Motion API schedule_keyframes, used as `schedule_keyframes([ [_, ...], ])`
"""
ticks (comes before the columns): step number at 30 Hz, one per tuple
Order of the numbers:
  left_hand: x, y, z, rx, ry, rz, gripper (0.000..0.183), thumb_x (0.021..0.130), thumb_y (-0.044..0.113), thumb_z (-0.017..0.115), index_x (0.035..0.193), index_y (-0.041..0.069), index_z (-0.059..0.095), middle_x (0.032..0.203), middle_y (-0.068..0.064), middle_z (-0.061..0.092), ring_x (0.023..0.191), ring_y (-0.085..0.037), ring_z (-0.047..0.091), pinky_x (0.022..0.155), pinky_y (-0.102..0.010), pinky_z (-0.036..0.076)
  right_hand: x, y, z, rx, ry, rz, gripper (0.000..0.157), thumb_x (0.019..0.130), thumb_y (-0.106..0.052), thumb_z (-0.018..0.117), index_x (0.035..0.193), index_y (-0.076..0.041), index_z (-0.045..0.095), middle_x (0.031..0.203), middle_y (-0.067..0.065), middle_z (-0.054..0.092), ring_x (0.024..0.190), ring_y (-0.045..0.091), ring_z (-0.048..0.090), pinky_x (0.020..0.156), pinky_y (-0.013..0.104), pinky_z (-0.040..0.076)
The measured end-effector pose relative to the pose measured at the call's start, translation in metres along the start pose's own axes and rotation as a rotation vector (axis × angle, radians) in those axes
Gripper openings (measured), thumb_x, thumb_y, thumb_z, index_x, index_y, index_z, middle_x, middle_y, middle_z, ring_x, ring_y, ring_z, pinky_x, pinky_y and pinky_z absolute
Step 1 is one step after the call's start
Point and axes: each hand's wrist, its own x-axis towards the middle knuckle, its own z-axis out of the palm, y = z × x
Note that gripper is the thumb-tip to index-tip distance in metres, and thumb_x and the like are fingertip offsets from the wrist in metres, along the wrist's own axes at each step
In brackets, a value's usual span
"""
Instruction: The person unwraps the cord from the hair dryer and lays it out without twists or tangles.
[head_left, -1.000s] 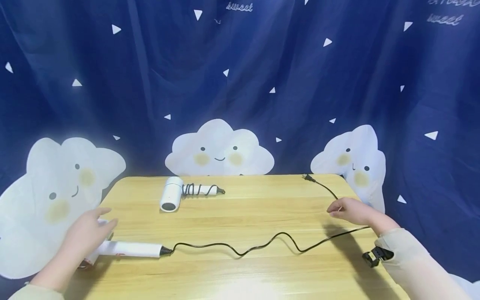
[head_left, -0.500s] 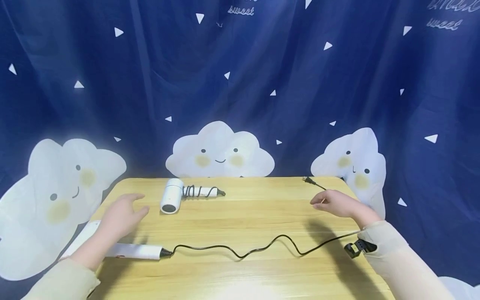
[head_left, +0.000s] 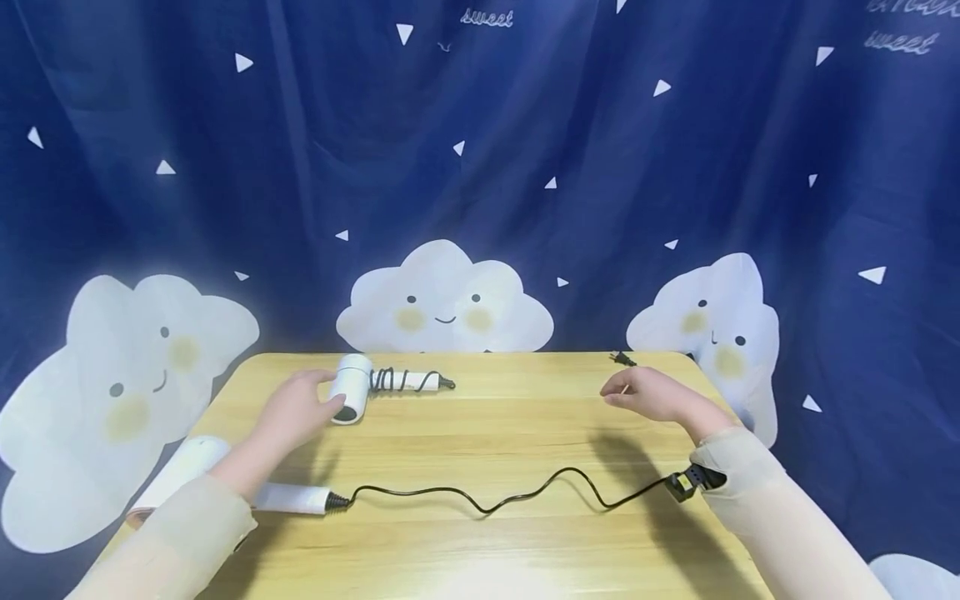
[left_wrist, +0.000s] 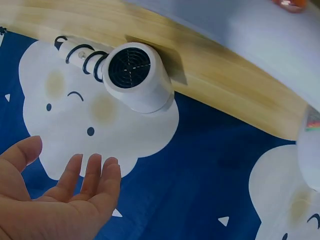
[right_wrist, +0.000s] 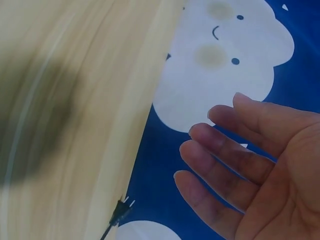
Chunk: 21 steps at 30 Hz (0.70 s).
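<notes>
A white hair dryer (head_left: 349, 390) with its black cord wound round the handle lies at the back left of the table. Just left of it is my left hand (head_left: 296, 410), thumb and fingers spread; the left wrist view shows a gap between the hand (left_wrist: 65, 200) and the dryer (left_wrist: 145, 82). A larger white hair dryer (head_left: 183, 467) lies at the left, partly hidden behind my left forearm. My right hand (head_left: 652, 393) hovers over the back right of the table, holding nothing, its fingers loosely bent in the right wrist view. Near it lies a black two-pin plug (head_left: 622, 358).
From the larger dryer, a black cord (head_left: 487, 510) runs in waves across the wooden table (head_left: 450, 550) and passes behind my right forearm. Behind the table's back edge hangs a blue curtain (head_left: 480, 200) with white clouds. A black wrist camera (head_left: 684, 485) sits at my right wrist.
My left hand has moved from over the larger hair dryer, rightward and away from me, to beside the smaller one. The right hand has shifted left, off the cord's far stretch near the plug.
</notes>
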Motion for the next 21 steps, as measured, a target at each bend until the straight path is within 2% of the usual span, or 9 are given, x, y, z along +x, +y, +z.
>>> schedule_keyframes([
  [6, 0.008, 0.004, 0.009, 0.006, -0.004, 0.004, 0.051, 0.085, 0.029, 0.058, 0.124, -0.003, 0.053, 0.127, -0.028, 0.048, 0.118, -0.045, 0.041, 0.098, -0.055, 0.033, 0.014, -0.006, 0.001, 0.01, 0.013, -0.005, 0.018, 0.089, -0.024, 0.059, 0.102, -0.014, 0.069, 0.103, 0.001, 0.066, 0.092, 0.019, 0.062, 0.08, 0.039, 0.05],
  [11, 0.017, 0.009, 0.016, 0.007, -0.01, 0.011, 0.05, 0.085, 0.029, 0.058, 0.122, -0.005, 0.053, 0.125, -0.03, 0.049, 0.116, -0.046, 0.043, 0.097, -0.055, 0.035, 0.029, -0.017, 0.001, 0.021, 0.048, -0.05, 0.017, 0.089, -0.022, 0.06, 0.099, -0.012, 0.07, 0.1, 0.002, 0.067, 0.089, 0.017, 0.062, 0.078, 0.039, 0.05],
  [17, 0.028, 0.015, 0.022, 0.016, 0.0, 0.025, 0.049, 0.084, 0.027, 0.058, 0.12, -0.005, 0.055, 0.12, -0.028, 0.054, 0.11, -0.044, 0.049, 0.09, -0.054, 0.04, 0.047, -0.033, 0.002, 0.043, 0.04, -0.026, 0.018, 0.089, -0.025, 0.06, 0.101, -0.015, 0.07, 0.099, -0.001, 0.067, 0.087, 0.015, 0.062, 0.076, 0.036, 0.05],
  [21, 0.033, 0.02, 0.025, 0.018, -0.014, 0.024, 0.05, 0.083, 0.027, 0.058, 0.121, -0.004, 0.054, 0.121, -0.026, 0.054, 0.112, -0.043, 0.048, 0.093, -0.053, 0.039, 0.056, -0.042, 0.003, 0.078, 0.023, -0.006, 0.019, 0.089, -0.023, 0.06, 0.102, -0.013, 0.069, 0.096, -0.001, 0.067, 0.083, 0.014, 0.062, 0.072, 0.034, 0.051],
])
